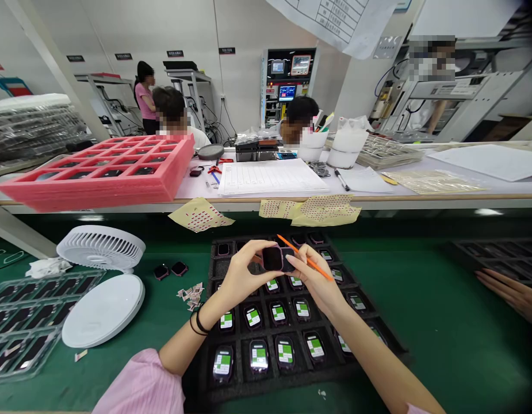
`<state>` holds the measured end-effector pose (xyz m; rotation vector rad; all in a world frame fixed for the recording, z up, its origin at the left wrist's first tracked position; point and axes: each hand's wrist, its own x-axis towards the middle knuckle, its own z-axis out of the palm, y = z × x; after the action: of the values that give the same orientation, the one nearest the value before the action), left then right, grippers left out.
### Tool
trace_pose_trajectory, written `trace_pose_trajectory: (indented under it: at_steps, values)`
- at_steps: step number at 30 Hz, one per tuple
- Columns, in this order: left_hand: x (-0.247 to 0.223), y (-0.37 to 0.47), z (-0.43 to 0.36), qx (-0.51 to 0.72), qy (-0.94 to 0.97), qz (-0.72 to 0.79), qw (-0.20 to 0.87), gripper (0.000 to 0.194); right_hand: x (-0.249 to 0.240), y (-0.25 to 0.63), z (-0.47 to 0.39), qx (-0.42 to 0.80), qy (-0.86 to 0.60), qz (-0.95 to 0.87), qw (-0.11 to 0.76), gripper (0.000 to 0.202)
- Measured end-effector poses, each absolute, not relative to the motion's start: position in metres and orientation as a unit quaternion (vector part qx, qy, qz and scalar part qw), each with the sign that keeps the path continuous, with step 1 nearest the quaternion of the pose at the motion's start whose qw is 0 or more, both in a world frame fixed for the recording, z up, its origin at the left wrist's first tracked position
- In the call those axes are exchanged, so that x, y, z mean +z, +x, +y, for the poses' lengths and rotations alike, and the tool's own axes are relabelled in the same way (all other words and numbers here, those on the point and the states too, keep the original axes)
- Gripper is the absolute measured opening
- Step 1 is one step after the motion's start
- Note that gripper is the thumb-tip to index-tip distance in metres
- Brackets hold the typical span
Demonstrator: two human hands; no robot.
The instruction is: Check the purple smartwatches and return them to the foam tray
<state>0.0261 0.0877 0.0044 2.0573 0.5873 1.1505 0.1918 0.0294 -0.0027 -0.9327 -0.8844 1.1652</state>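
Over a black foam tray (266,384), my left hand (240,275) pinches the edges of a square watch body (272,259) with a dark screen, between thumb and fingers. My right hand (320,284) grips a thin orange stick (322,272), slanted from upper left to lower right. Its fingers also touch a smaller dark piece (288,260) at the watch's right side; whether the two are joined I cannot tell. Below both hands, the tray's compartments hold several watch bodies (285,352) with green-and-white patches on their faces.
On the green bench stand a white fan (104,313) and clear trays (45,305) of dark parts at left. Two watch bodies (179,268) lie near small pinkish scraps (191,296). A pink foam tray (171,178) overhangs the shelf. Another person's hand (511,293) touches a dark tray (485,259) at right.
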Motion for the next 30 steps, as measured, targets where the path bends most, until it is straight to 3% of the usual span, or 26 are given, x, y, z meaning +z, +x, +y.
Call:
trace_pose_trajectory:
  at_steps: [11,30]
  values:
    - [0.015,0.020,0.096,0.369,0.654,0.308,0.584,0.058,0.000,0.194,0.026,0.478,-0.434,-0.403,0.648,0.045]
    - [0.021,0.007,0.091,0.400,0.700,0.296,0.512,0.038,0.000,0.185,0.027,0.428,-0.447,-0.471,0.629,0.045]
